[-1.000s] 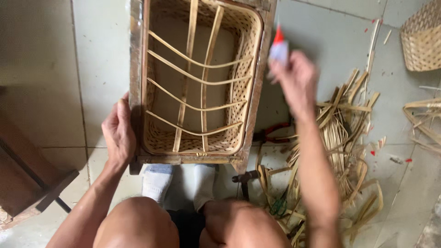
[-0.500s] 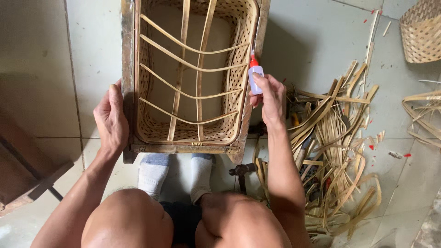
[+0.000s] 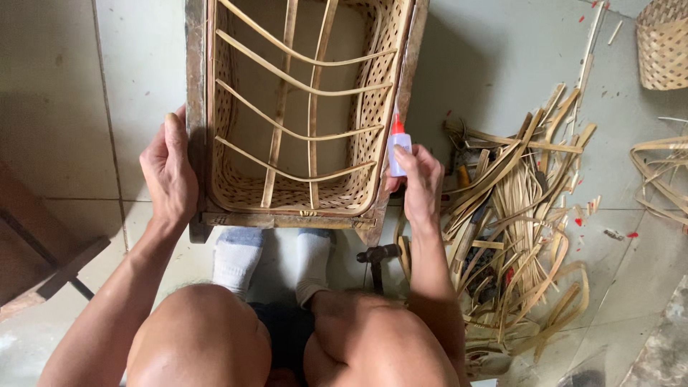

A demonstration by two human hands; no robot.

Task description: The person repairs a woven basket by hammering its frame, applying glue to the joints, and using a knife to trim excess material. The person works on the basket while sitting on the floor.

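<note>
A woven bamboo basket [image 3: 236, 186] sits inside a dark wooden frame [image 3: 195, 64] on the tiled floor, crossed by thin curved strips. My left hand [image 3: 169, 172] grips the frame's left side. At the basket's right rim, my right hand [image 3: 419, 180] holds a small white glue bottle with a red tip [image 3: 396, 147], the tip pointing up along the rim. My knees and white-socked feet [image 3: 236, 254] are just below the frame.
A heap of loose bamboo strips [image 3: 516, 215] lies on the floor to the right. A hammer [image 3: 376, 256] rests by my right foot. Another woven basket [image 3: 663, 43] stands at the top right. A wooden stool edge [image 3: 36, 265] is at the left.
My right hand has come down from the upper right with the glue bottle to the basket's right rim. The view has shifted so the basket looks closer.
</note>
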